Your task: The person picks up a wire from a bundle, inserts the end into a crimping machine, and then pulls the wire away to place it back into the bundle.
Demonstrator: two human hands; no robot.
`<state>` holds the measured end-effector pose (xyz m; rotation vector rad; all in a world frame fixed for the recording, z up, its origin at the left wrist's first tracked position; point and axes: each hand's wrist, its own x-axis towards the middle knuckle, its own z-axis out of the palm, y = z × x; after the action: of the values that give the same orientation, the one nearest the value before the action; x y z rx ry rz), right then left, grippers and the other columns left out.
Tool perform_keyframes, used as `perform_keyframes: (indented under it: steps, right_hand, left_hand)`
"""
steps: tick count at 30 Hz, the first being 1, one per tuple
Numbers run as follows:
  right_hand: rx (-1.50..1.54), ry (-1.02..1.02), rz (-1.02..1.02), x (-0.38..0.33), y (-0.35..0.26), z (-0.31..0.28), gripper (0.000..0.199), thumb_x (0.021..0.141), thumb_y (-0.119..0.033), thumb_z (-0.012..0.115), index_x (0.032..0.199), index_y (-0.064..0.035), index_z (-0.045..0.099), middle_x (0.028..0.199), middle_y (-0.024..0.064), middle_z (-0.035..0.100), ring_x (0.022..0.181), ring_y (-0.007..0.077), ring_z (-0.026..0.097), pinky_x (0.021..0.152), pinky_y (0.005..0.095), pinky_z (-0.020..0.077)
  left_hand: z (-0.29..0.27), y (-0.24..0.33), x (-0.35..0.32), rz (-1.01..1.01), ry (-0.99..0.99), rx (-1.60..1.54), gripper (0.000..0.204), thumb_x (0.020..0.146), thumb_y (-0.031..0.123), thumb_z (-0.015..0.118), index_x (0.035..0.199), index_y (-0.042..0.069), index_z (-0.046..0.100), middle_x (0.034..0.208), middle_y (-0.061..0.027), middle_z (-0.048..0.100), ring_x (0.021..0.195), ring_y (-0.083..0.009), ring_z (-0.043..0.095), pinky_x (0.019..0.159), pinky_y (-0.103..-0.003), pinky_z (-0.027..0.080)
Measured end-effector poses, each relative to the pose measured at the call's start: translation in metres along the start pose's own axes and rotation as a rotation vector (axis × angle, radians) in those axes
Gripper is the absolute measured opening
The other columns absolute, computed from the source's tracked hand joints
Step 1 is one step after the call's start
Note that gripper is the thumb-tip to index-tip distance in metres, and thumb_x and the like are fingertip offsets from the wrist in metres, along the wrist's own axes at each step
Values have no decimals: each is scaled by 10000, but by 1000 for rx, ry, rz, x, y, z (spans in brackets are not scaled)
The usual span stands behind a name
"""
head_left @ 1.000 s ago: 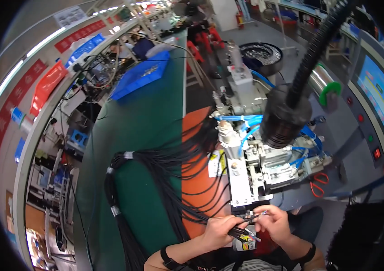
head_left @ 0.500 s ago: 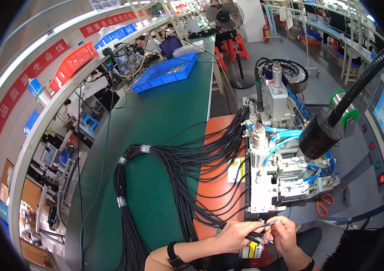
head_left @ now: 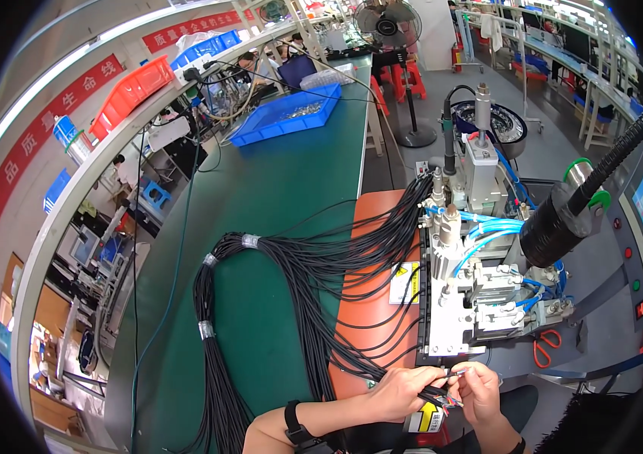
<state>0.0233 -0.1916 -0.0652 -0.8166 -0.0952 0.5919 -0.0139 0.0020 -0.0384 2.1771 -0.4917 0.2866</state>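
- Black cables (head_left: 433, 394): a bunch held at the near end of the machine (head_left: 446, 325), just clear of its front edge, with coloured wire tips (head_left: 451, 403) exposed on the right.
- Left hand (head_left: 399, 393): fingers closed around the bunch; one cable end (head_left: 453, 374) projects above the others toward the right hand.
- Right hand (head_left: 480, 392): thumb and forefinger appear pressed together on that cable end; the exact contact is too small to confirm.
- Step in hand (judgement): preparing one cable end by finger, apart from the bunch.
- Next move (judgement): calls for a firm left hold and a light right pinch, so that the fine conductors do not splay or bend.
- Machine, left edge: further cables stand in a row along it and cross the orange panel (head_left: 370, 314) beside it. Whether the held bunch joins these cannot be traced.
- Left of the machine, beyond the panel: the cables gather into a loop on the green tabletop (head_left: 249, 185), tied with clear bands (head_left: 250, 241).
- Right of the machine, near its front: red-handled scissors (head_left: 545, 347).
- Far left of the machine: a blue tray (head_left: 249, 138) holding small parts.
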Motion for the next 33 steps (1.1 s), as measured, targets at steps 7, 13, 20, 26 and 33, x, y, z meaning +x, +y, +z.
perform_keyframes:
  steps: [7,13,20,26,33]
  right_hand:
    - [-42,-27,113,2,-7,-5,144,968,-54,566,1068,33,621,853,128,655,613,139,609,539,226,468]
    - [-211,49,150,-5,-3,-3,173,950,-107,625,1027,47,626,719,123,638,543,140,585,468,249,472]
    - [-215,71,65,-6,1,-12,155,950,-89,617,1018,51,627,707,119,639,549,138,596,461,243,471]
    - [-424,111,184,-8,-15,12,157,978,-53,558,1099,3,640,730,27,609,551,65,517,494,204,411]
    - [-492,153,102,-8,-10,13,165,992,-94,554,1094,-1,645,654,5,573,457,35,418,419,188,298]
  left_hand:
    - [-4,3,-1,98,-64,80,382,758,29,682,1132,1,607,863,-99,660,657,-283,646,571,-368,519]
    - [0,2,-11,135,-73,162,540,664,28,681,1193,3,575,908,-78,634,694,-276,630,610,-345,516]
    - [0,2,-7,135,-57,129,466,699,38,675,1151,4,572,893,-89,611,692,-282,627,619,-352,515]
    - [6,-2,-10,110,-52,112,391,747,56,669,1121,1,570,880,-102,597,697,-290,629,624,-361,517]
    - [7,-2,-10,114,-40,103,367,776,61,661,1126,-1,569,879,-101,600,693,-290,628,624,-361,519]
